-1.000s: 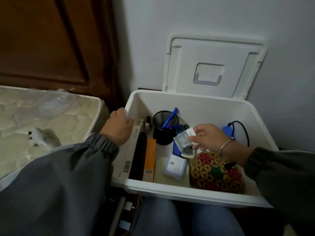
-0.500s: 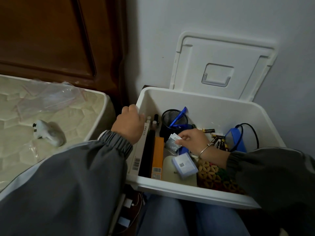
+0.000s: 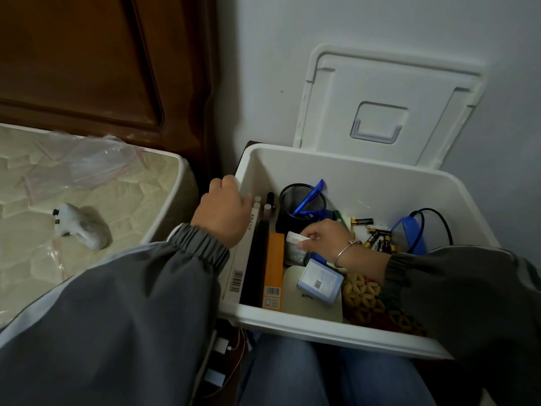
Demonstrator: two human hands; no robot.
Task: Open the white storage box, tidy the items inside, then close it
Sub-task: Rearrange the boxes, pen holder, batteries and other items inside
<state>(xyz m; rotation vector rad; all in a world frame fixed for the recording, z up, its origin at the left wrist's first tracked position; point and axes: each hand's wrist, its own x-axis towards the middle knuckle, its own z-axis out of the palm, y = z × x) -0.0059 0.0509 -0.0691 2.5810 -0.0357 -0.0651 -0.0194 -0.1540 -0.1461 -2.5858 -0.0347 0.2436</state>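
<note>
White storage box (image 3: pixel 366 183) is open, against the wall, just right of the bed (image 3: pixel 123 200) and ahead of the person's knees. Lid (image 3: pixel 380 83) is off and leans upright on the wall behind it.

Left hand (image 3: pixel 225 212): fingers curled over the box's left rim, gripping it. Right hand (image 3: pixel 325 235): inside the box, fingers pinching a small packet (image 3: pixel 294 249) with a white tab, just in front of the black mesh cup (image 3: pixel 295 200).

Contents:
- Left side, standing lengthwise side by side: white barcode carton (image 3: pixel 237 273), black case (image 3: pixel 256 265), orange carton (image 3: pixel 274 268).
- Blue pen (image 3: pixel 310 197) sticks out of the cup.
- Pale blue small box (image 3: pixel 320 281) lies tilted on a flat white device (image 3: pixel 295 300), near the front.
- Loose batteries (image 3: pixel 377 241) beyond the right wrist, beside a blue item with a black cable (image 3: pixel 409 235).
- Woven patterned piece (image 3: pixel 369 300) under the right forearm.

On the bed: clear plastic bag (image 3: pixel 87 162), white plug (image 3: pixel 79 227). Wooden headboard (image 3: pixel 87 54) behind.
</note>
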